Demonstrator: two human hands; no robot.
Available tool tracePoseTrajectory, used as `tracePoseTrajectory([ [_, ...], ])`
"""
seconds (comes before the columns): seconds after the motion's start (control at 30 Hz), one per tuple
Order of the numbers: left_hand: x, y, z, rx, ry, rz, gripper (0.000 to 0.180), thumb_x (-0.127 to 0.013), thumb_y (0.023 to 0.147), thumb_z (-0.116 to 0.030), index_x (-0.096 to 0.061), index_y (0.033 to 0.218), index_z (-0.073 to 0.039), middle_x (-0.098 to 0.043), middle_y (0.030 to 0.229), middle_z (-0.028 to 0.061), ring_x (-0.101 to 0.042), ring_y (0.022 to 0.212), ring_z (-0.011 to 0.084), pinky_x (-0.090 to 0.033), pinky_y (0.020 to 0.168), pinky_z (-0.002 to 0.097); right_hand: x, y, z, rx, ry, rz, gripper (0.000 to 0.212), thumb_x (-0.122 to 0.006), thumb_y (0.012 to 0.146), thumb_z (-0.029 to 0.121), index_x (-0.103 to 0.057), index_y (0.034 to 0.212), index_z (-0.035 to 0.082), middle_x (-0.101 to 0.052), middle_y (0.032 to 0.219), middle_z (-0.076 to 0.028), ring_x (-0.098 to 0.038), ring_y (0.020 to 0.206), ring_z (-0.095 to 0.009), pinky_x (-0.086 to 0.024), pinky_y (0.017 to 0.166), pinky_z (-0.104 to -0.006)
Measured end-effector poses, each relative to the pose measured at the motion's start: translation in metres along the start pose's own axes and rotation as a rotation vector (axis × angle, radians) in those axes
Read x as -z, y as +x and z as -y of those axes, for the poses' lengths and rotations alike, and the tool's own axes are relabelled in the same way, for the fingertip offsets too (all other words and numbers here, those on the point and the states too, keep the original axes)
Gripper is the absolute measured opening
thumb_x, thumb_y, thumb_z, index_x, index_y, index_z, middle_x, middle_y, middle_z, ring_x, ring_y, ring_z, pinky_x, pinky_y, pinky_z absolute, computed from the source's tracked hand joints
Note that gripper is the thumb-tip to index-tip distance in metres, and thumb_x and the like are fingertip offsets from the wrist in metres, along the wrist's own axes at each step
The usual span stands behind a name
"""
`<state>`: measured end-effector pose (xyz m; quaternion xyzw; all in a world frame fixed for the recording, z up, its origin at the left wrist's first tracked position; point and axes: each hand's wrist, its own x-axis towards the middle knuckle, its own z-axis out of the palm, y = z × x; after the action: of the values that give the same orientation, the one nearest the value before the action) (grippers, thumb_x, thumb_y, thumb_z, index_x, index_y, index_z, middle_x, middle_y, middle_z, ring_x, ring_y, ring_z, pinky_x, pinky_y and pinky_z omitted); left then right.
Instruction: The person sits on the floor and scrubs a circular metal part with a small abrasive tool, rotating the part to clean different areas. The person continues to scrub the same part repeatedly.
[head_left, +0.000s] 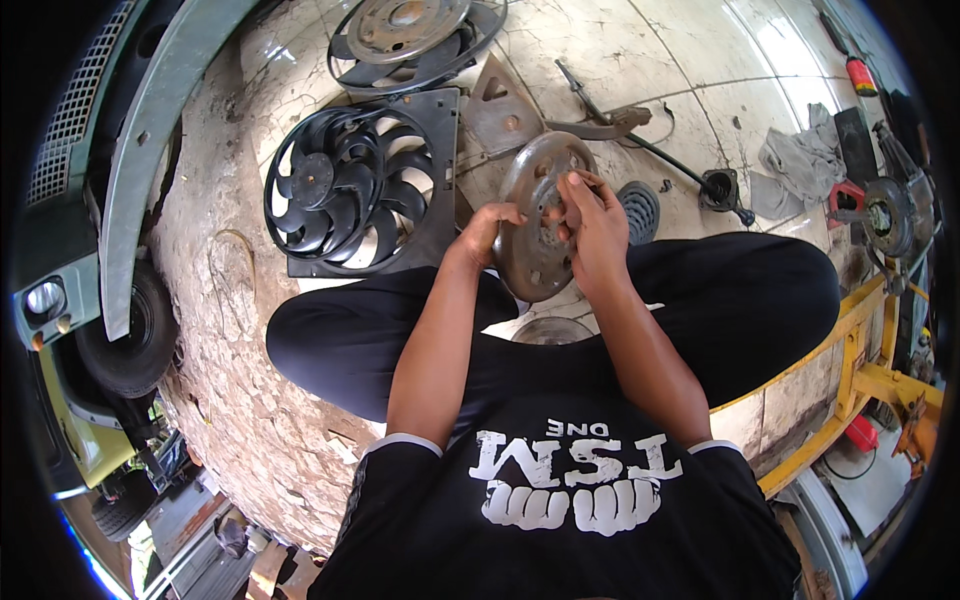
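Gripped at its left rim by the left hand point(487, 232), with the thumb laid over the face and the fingers passing behind, a rusty round stamped-steel disc point(522, 262) is held tilted nearly on edge above the gap between the crossed legs. At its right side the right hand point(598, 222) is placed, its fingers bent and drawn together against the holed face; whether anything small is pinched there cannot be told.

Beneath the disc, another round metal piece point(552, 331) is partly hidden by the trousers point(740, 285). Just beyond, a triangular steel plate point(488, 122) is set on the tiled floor point(690, 50), near a metal lever arm point(605, 126) and a long dark rod point(655, 152). Beside the right knee, a ribbed grey oval piece point(641, 208) is seen.

To the left, a black radiator fan point(312, 181) is seated in its square shroud point(447, 130); farther off, a second steel disc point(440, 20) is rested on a black fan ring point(480, 58). At the far right, a grey rag point(803, 155) is left crumpled above a yellow metal frame point(850, 355).
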<state>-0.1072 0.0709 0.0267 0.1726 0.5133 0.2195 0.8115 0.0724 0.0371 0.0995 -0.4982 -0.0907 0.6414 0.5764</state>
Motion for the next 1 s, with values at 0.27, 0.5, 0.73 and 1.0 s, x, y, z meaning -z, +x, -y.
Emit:
tracePoseTrajectory([
  [0.27, -0.003, -0.014, 0.033, -0.269, -0.202, -0.059, 0.053, -0.059, 0.066, -0.013, -0.067, 0.116, 0.004, -0.071, 0.106, 0.0154, -0.069, 0.096, 0.0324, -0.055, 0.092, 0.0454, 0.003, -0.007, 0.014, 0.064, 0.06, -0.025, 0.03, -0.072, 0.097, 0.027, -0.062, 0.117, 0.007, -0.069, 0.099, 0.0, -0.063, 0.073, -0.012, -0.042, 0.056, -0.0257],
  [0.5, -0.003, -0.029, 0.027, -0.388, -0.479, -0.028, 0.066, -0.057, 0.065, -0.014, -0.06, 0.129, 0.003, -0.067, 0.121, 0.015, -0.063, 0.113, 0.0356, -0.046, 0.108, 0.0462, -0.006, -0.006, 0.015, 0.078, 0.023, 0.008, 0.03, -0.073, 0.096, 0.026, -0.063, 0.116, 0.006, -0.068, 0.094, -0.001, -0.062, 0.071, -0.011, -0.042, 0.055, -0.0253],
  [0.73, -0.021, -0.042, 0.021, -0.432, -0.463, -0.077, 0.067, -0.056, 0.066, -0.013, -0.059, 0.131, 0.002, -0.066, 0.124, 0.0145, -0.06, 0.118, 0.0351, -0.046, 0.107, 0.0463, -0.008, -0.002, 0.015, 0.098, 0.023, -0.033, 0.03, -0.074, 0.096, 0.023, -0.063, 0.117, 0.005, -0.069, 0.094, -0.002, -0.063, 0.069, -0.011, -0.042, 0.055, -0.0243],
  [1.0, -0.022, -0.062, 0.003, -0.62, -0.579, 0.079, 0.074, -0.057, 0.067, -0.009, -0.051, 0.139, 0.006, -0.062, 0.131, 0.0199, -0.059, 0.122, 0.0382, -0.045, 0.111, 0.0486, -0.002, 0.006, 0.011, 0.198, 0.029, -0.101, 0.029, -0.072, 0.098, 0.022, -0.06, 0.119, 0.006, -0.069, 0.097, -0.002, -0.064, 0.069, -0.012, -0.042, 0.052, -0.0248],
])
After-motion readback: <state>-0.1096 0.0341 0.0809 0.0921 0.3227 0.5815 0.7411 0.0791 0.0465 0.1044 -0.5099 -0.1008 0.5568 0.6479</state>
